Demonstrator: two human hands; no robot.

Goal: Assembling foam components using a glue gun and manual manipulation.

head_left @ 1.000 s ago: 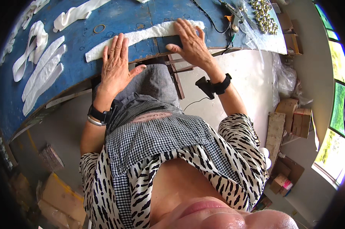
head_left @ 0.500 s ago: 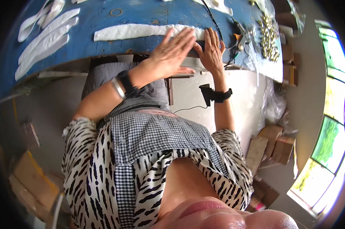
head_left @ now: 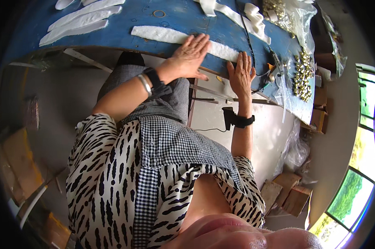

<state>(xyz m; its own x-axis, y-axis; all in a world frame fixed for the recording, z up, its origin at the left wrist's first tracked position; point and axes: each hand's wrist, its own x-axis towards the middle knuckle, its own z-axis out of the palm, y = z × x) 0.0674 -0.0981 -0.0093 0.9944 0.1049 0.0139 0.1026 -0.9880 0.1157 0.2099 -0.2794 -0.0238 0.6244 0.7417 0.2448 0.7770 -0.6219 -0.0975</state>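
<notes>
A long white fluffy fabric strip [head_left: 156, 33] lies flat along the near edge of the blue table, slanting across it. My left hand [head_left: 187, 57] rests flat on its middle part, fingers stretched out and thumb apart, covering a short piece of it. At the strip's right end is my right hand [head_left: 241, 78], open as well, with its fingertips at that end and its palm over the table edge. Neither hand grips anything.
Several similar white strips [head_left: 81, 21] lie at the far left of the blue table [head_left: 125, 41]; a folded white strip [head_left: 233, 15] lies further back. To the right are a black cable [head_left: 246, 31], gold-coloured metal pieces [head_left: 303, 76] and clear plastic bags [head_left: 305, 25]. Cardboard boxes [head_left: 287, 186] stand on the floor.
The view has shifted and tilted. My hands are further apart along the strip, with a stretch of it showing between them; both stay open.
</notes>
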